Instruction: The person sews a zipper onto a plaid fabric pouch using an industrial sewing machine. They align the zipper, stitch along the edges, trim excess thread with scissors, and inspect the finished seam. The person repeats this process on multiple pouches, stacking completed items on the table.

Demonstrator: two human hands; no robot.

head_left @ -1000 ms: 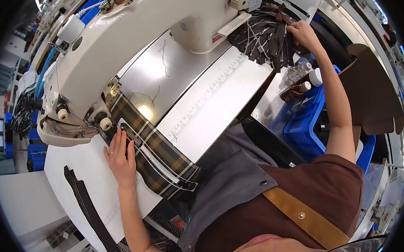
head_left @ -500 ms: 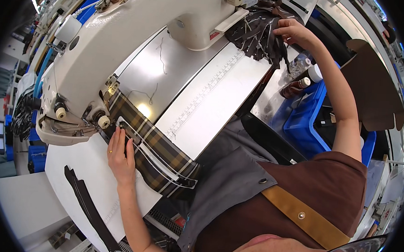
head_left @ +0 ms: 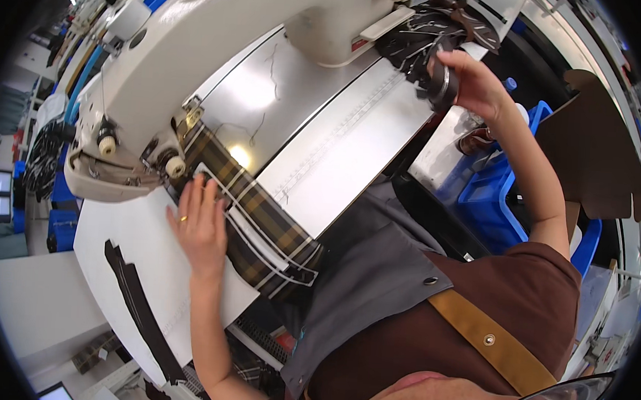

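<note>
Right fingers (head_left: pixel 447 58) curled round dark strip (head_left: pixel 443 92), 1 o'clock; left fingers (head_left: pixel 209 194) spread on plaid cloth (head_left: pixel 279 223), 9 o'clock. Likely picking; clean lift needed.

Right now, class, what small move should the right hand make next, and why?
Probably draw the dark strip toward the plaid cloth: the right hand grips it beside the pile of strips, while the left hand rests at the cloth's edge.
</note>
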